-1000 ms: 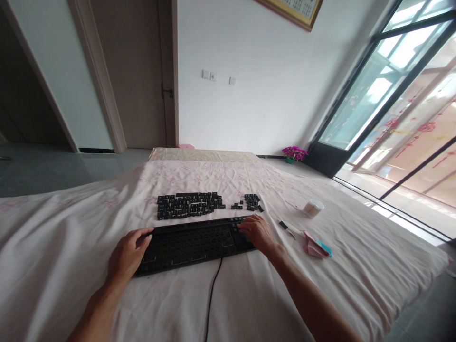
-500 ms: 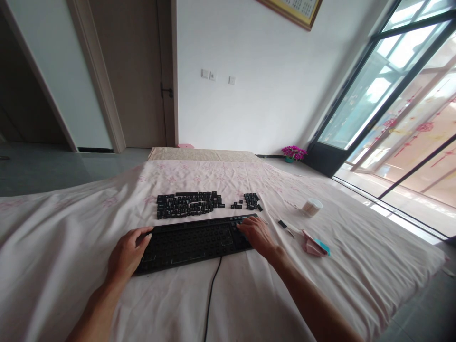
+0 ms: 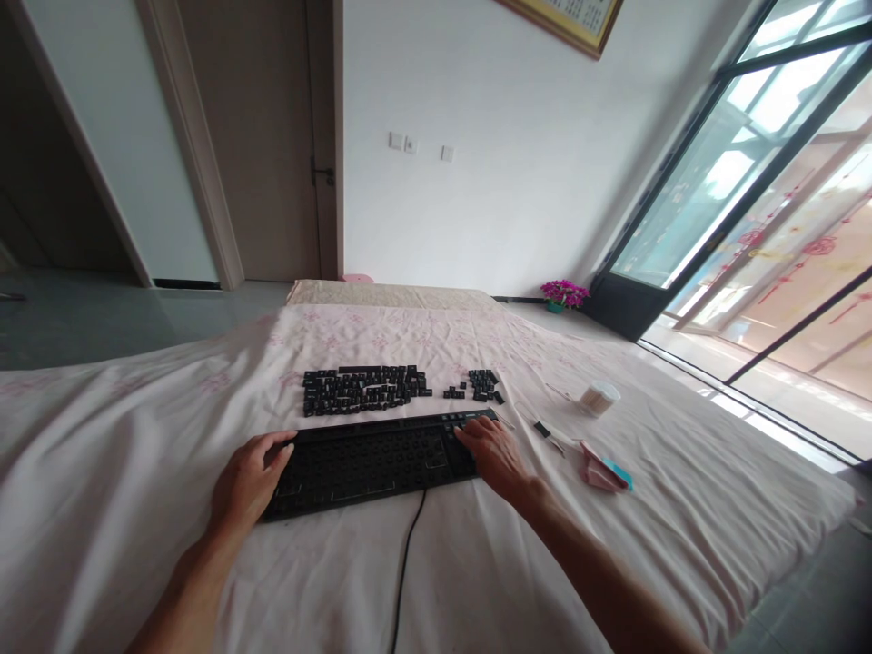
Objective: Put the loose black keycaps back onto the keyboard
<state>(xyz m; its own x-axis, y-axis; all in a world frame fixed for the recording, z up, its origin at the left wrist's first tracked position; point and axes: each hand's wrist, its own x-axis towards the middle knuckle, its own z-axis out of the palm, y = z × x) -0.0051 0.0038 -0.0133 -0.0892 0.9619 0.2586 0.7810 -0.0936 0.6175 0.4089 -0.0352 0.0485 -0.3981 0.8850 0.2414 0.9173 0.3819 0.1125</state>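
Observation:
A black keyboard (image 3: pixel 371 461) with its keycaps off lies on the cloth, its cable (image 3: pixel 409 563) running toward me. My left hand (image 3: pixel 249 477) grips its left end, thumb on the top edge and fingers round the far corner. Over the right end rests my right hand (image 3: pixel 491 447), fingers curled onto the keyboard near the far edge. Loose black keycaps (image 3: pixel 361 392) sit in rows just beyond the keyboard, and a smaller group of keycaps (image 3: pixel 482 383) lies to their right.
Right of the keyboard lie a small tool with a dark head (image 3: pixel 543 430), a pink and blue folded item (image 3: pixel 603 470) and a round white tub (image 3: pixel 599 398). A pink patterned sheet (image 3: pixel 668 509) covers the surface. Purple flowers (image 3: pixel 564 292) stand on the floor by the glass door.
The view has shifted slightly, so everything appears a little further right. Both hands stay on the keyboard in the same places.

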